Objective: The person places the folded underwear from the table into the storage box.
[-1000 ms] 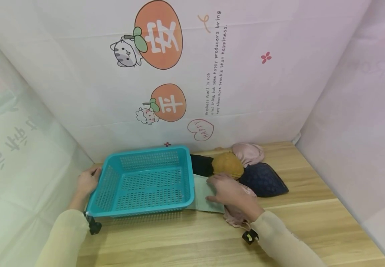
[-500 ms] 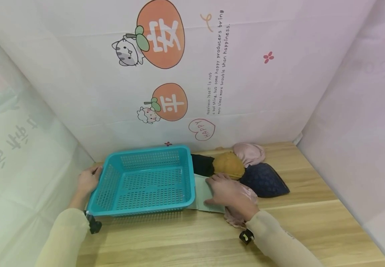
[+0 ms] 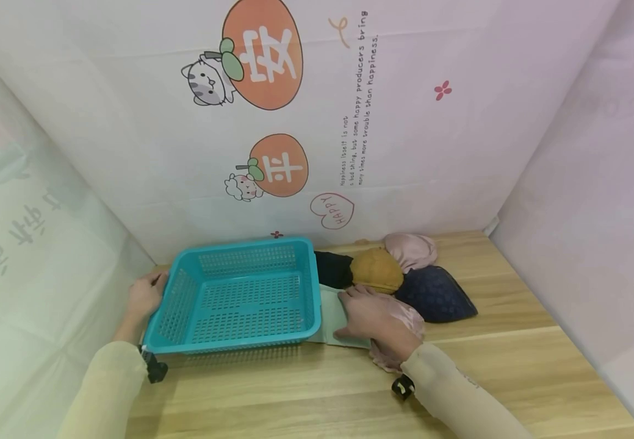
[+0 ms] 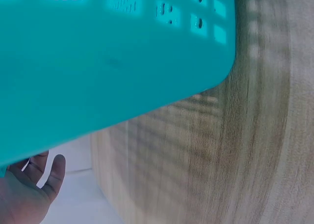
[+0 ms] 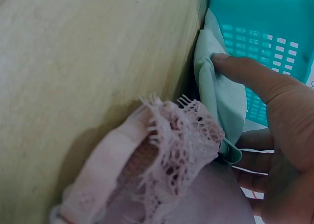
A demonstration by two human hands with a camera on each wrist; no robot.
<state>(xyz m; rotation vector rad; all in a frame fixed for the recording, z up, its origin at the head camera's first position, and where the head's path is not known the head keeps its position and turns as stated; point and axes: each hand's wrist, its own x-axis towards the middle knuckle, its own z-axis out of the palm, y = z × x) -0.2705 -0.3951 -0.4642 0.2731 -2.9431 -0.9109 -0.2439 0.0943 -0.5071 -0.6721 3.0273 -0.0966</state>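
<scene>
A turquoise plastic basket with perforated walls stands at the left, nothing in it. My left hand holds its left rim; in the left wrist view, a basket wall hides part of that hand. At the basket's right side lies a folded pale green cloth, partly behind the rim. My right hand rests over it with fingers spread, the thumb touching the cloth. Beneath that wrist is a pink lace bra, its strap showing in the right wrist view.
Behind the right hand lie a black cloth, a mustard cup-shaped garment, a pale pink one and a navy one. The wooden table is bounded by printed cloth walls.
My right hand has shifted slightly, its thumb moving a little toward the near edge of the green cloth. The left hand and basket have stayed put.
</scene>
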